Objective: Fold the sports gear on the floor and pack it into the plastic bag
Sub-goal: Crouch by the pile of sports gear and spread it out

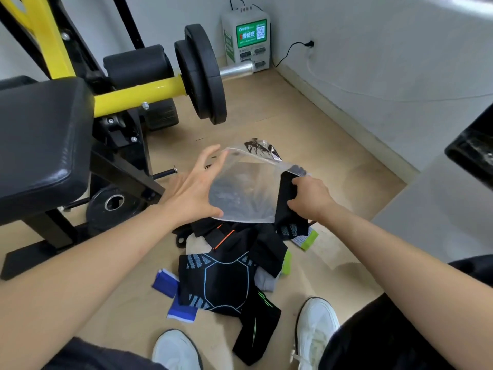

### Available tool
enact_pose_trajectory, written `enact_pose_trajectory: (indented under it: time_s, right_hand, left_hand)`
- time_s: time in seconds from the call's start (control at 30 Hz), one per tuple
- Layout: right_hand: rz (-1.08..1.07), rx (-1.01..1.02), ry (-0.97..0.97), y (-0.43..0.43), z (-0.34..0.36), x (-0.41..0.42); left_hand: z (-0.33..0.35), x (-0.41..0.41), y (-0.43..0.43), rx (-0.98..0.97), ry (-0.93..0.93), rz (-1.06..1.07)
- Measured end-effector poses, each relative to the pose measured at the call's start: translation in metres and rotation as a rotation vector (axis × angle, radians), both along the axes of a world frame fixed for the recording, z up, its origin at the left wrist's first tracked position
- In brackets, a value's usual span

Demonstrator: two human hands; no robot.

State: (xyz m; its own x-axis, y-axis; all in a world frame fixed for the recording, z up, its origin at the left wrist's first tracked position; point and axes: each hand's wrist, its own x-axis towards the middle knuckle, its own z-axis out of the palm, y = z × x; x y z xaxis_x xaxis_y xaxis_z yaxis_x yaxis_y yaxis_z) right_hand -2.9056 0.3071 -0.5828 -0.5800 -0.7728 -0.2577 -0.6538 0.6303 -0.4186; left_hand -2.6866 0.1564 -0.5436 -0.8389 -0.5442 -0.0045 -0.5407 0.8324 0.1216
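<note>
Sports gear (226, 279) lies in a loose heap on the wooden floor (306, 124) just ahead of two white shoes (317, 324), mostly black knit pieces with blue, orange and green trim. Above the heap the clear plastic bag (245, 188) is held up between the hands: the left hand (192, 190) lies flat against its left side with fingers straight and spread, while the right hand (310, 198) has its fingers curled tight round a folded black sleeve (286, 193) at the bag's right edge. A black padded bench (40, 145) and weight plates (202, 73) stand to the left.
</note>
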Motion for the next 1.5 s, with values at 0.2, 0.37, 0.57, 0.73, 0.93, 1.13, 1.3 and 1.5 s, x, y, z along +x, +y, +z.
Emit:
enact_pose_trajectory:
  time_s: [0.2, 0.37, 0.57, 0.73, 0.93, 1.13, 1.3, 1.5]
  right_hand:
    - [-0.354, -0.448, -0.739, -0.011, 0.014, 0.009]
    - [-0.492, -0.594, -0.988, -0.045, 0.007, 0.029]
    - [-0.769, -0.613, -0.889, -0.118, -0.018, 0.029]
    - [-0.757, -0.538, -0.862, -0.178, -0.027, 0.026]
    - [-0.348, -0.522, -0.960, -0.183, -0.033, 0.040]
    - [-0.072, -0.421, -0.721, -0.153, -0.029, 0.031]
    - [0.489, -0.090, -0.063, -0.121, -0.017, 0.027]
    - [0.851, -0.006, 0.660, -0.090, -0.006, 0.002]
  left_hand:
    - [0.000, -0.018, 0.001, 0.294, 0.148, -0.070]
    - [0.007, -0.025, -0.004, 0.446, 0.308, -0.052]
    - [0.004, -0.025, -0.010, 0.527, 0.406, -0.071]
    - [0.003, -0.019, -0.020, 0.536, 0.447, -0.071]
    - [0.010, -0.004, -0.038, 0.475, 0.489, 0.007]
    - [-0.003, 0.009, -0.048, 0.445, 0.423, 0.070]
    - [-0.005, 0.008, -0.051, 0.391, 0.400, 0.087]
    - [-0.012, 0.004, -0.057, 0.123, 0.365, 0.071]
